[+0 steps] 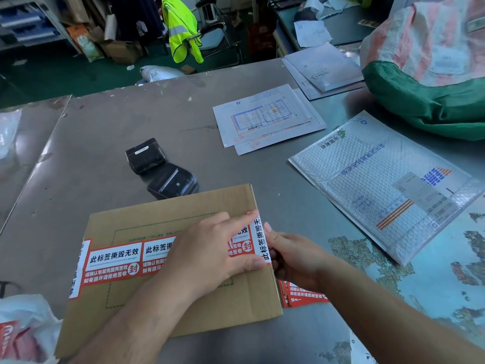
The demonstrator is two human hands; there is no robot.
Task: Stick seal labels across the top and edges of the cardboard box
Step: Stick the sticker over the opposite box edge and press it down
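A flat brown cardboard box lies on the grey table in front of me. Red and white seal labels run in a strip across its top, and the left end folds over the left edge. My left hand lies flat on the strip near the box's right side, index finger stretched toward the right edge. My right hand presses the label's free end against the box's right edge, fingers bent on it.
A stack of spare labels lies under my right wrist. Two black handheld printers sit just behind the box. Paper envelopes, a bubble mailer and a green sack occupy the right side.
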